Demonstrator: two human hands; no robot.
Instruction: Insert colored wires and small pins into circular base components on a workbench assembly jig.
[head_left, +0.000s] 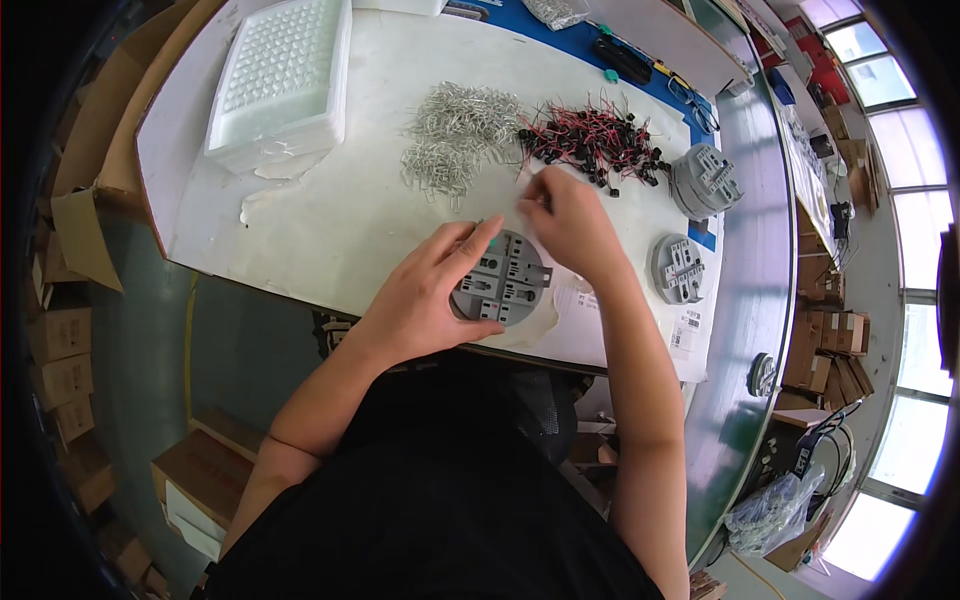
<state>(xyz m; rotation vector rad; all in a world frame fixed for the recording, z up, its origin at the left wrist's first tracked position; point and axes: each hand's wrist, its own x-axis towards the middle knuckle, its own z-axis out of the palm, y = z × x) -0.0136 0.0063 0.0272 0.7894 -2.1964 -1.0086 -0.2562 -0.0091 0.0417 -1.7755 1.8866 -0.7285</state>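
My left hand [425,290] curls round the left side of a round grey fixture [521,262], its thumb at the near rim and its fingers at the far rim. Slots, raised blocks and small dark parts cover the top of this disc, which sits near the table's front edge. Just beyond it and to the right, my right hand [572,222] is closed in a pinch; whatever its fingertips hold is hidden. That hand is nearest to a heap of small black parts with red and black wires [590,140]. Left of this lies a pile of bent silver wire clips [455,135].
Stacked white trays [278,130] stand at the far left. More grey fixtures sit at the right: a stack [705,180], a single one [680,270] and another [762,374] on the green-edged surface beyond. Cutters [622,60] and other tools lie on the blue mat at the back.
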